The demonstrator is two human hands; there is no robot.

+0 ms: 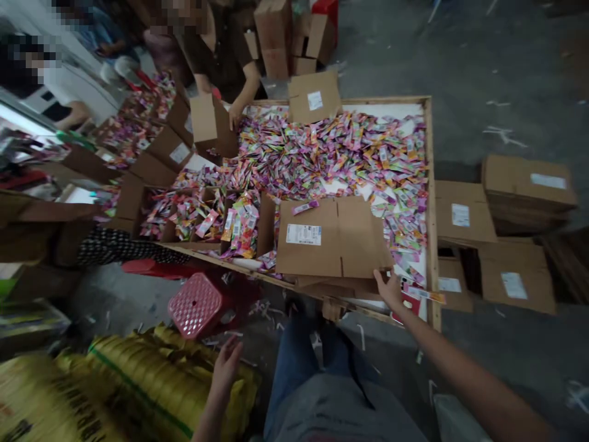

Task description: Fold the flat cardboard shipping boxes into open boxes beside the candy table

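Note:
A flattened cardboard box point(359, 239) with a white label lies on top of other folded cardboard at the table's near side, and a single small packet point(305, 207) rests on it. My right hand point(389, 288) grips its near right corner, with some fingers hidden. Low over the yellow sacks hangs my left hand point(227, 361), its fingers loosely bent and apart, nothing visible in them. Left of the flat cardboard stands an open carton point(265, 227) filled with colourful packets point(242, 224). More packets point(313, 150) lie heaped across the table.
The table has a raised wooden rim point(431, 215). A red stool point(196, 305) and yellow sacks point(138, 380) stand at lower left. Flattened cartons point(529, 184) are stacked on the right. Across the table a co-worker's hand point(235, 115) touches a carton point(205, 120); other people are at left.

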